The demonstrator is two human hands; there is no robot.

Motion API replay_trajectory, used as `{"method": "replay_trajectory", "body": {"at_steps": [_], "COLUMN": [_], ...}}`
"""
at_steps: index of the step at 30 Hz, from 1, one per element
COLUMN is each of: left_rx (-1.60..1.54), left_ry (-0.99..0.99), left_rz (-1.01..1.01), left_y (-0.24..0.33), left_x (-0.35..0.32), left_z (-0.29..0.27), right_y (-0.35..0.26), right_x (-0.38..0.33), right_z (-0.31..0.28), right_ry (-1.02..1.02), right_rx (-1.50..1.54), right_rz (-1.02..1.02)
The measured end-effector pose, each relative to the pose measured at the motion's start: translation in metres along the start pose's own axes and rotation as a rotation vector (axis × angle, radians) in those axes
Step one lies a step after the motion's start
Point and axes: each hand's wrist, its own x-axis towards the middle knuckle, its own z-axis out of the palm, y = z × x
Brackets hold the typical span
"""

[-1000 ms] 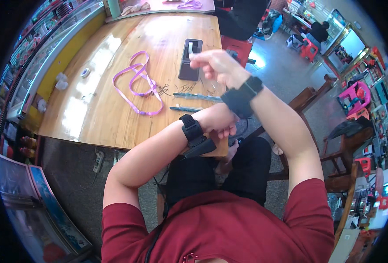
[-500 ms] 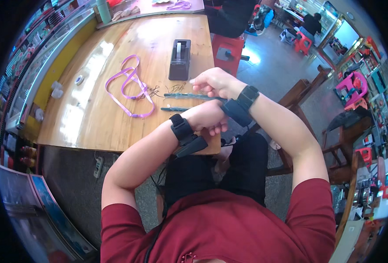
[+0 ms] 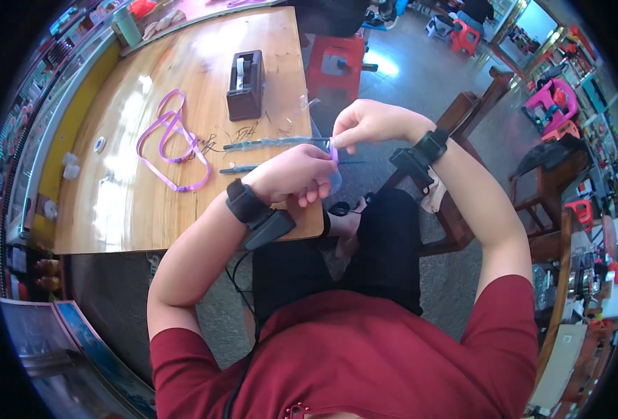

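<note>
My left hand (image 3: 298, 174) is closed at the table's near right corner, its thumb and forefinger pinching a short purple strip (image 3: 334, 151). My right hand (image 3: 378, 127) is closed in a pinch at the strip's upper end. Around the strip shows a clear plastic piece (image 3: 335, 181), partly behind my left fingers; its full shape is hidden. Two thin dark sticks in clear wrapping lie beside my hands: a longer stick (image 3: 267, 142) reaching toward my right fingers, and a second stick (image 3: 242, 169) passing behind my left hand. A purple lanyard (image 3: 200, 176) lies looped on the table to the left.
A black tape dispenser (image 3: 246, 94) stands on the wooden table (image 3: 127, 216) beyond the sticks. A small white roll (image 3: 99, 144) lies farther left. A red plastic stool (image 3: 333, 66) stands past the table's right edge, and wooden chairs (image 3: 462, 115) are at my right.
My right hand has moved rightward, off the table's edge. The purple strip and clear plastic now show between both hands. The view has shifted, so the table sits farther left.
</note>
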Motion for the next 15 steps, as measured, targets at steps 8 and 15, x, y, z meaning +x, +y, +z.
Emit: {"method": "replay_trajectory", "body": {"at_steps": [8, 15], "left_rx": [-0.018, 0.031], "left_ry": [0.002, 0.025], "left_rz": [0.008, 0.012], "left_y": [0.002, 0.002], "left_x": [0.002, 0.000], "left_z": [-0.001, 0.003], "right_y": [-0.012, -0.018], "right_x": [0.009, 0.011], "right_z": [0.003, 0.006], "right_ry": [0.021, 0.095], "right_rx": [-0.265, -0.379], "right_rz": [-0.007, 0.191]}}
